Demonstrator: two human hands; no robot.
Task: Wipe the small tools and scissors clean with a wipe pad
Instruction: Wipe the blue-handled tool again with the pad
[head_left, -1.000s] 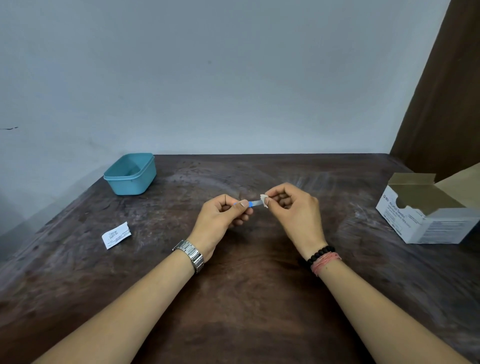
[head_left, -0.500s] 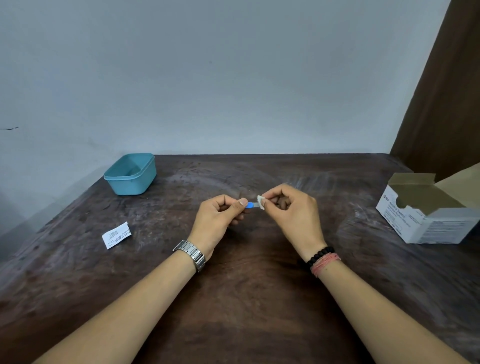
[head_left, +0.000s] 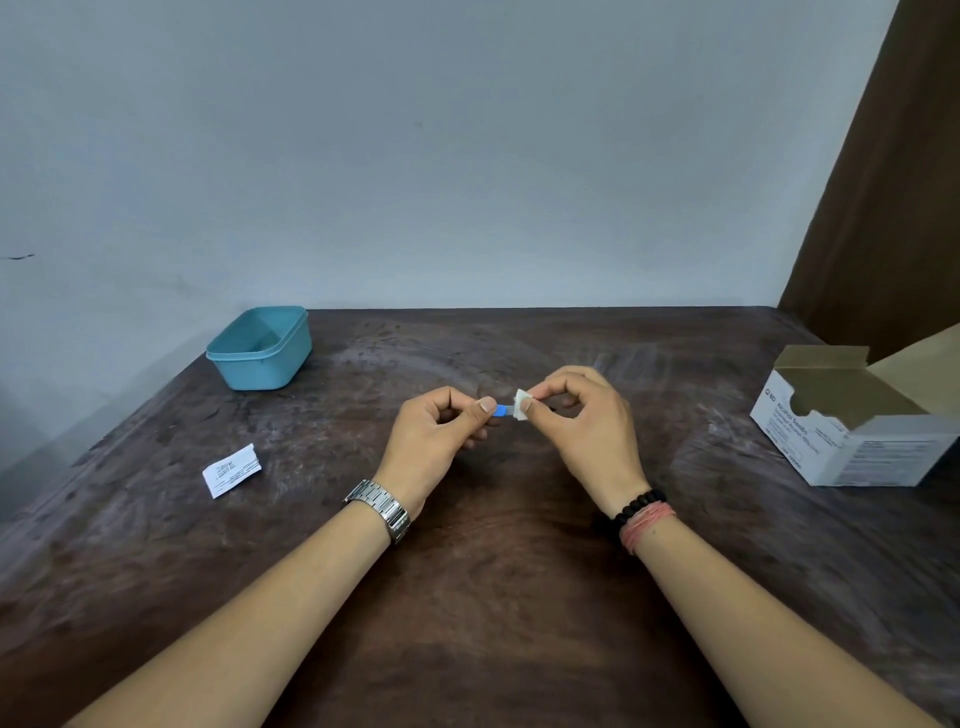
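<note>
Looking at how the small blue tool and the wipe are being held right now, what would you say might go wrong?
The left hand pinches only the end of the small blue tool, so it may slip as the right hand rubs the wipe pad along it. Held above the table, it would drop onto that scuffed surface.

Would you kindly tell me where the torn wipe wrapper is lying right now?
In the head view the torn wipe wrapper lies flat on the wooden table, left of the left hand and nearer than the teal container.

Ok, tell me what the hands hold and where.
Left hand pinches a small blue tool by one end; right hand pinches the wipe pad around its other end.
</note>
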